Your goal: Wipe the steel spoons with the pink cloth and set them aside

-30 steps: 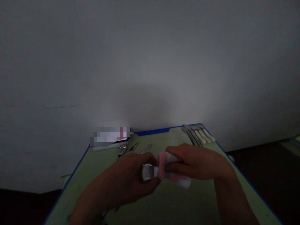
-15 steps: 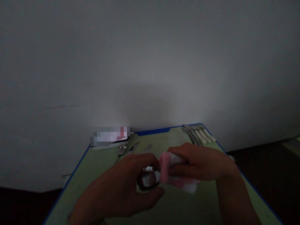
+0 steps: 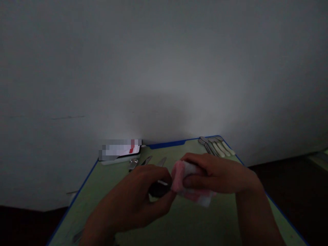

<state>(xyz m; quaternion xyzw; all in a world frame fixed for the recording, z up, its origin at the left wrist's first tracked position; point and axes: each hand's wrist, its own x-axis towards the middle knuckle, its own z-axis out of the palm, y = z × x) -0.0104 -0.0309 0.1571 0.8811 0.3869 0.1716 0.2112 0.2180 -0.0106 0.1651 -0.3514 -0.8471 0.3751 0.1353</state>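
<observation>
Over the middle of the table my left hand point(image 3: 133, 198) is closed round the shiny, rounded bowl of a spoon point(image 3: 159, 189), which looks dark from this side. My right hand point(image 3: 217, 174) grips a folded pink and white cloth point(image 3: 193, 169), pressed up against the left fingertips. The cloth and fingers hide the rest of the spoon. Just beyond my left hand lie another spoon point(image 3: 133, 164), a knife point(image 3: 146, 160) and a second blade point(image 3: 162, 161), their lower parts covered by the hand.
The green table point(image 3: 176, 222) has a blue rim. Several pieces of cutlery with pale handles point(image 3: 222, 148) lie at its far right corner, beside darker metal ones point(image 3: 207, 146). A phone point(image 3: 128, 151) with a lit screen rests at the far left. A wall point(image 3: 164, 68) stands behind.
The spoon's bowl has turned from its bright, reflecting side to a dark one. My right hand and the cloth have shifted slightly up and left, against the left fingers.
</observation>
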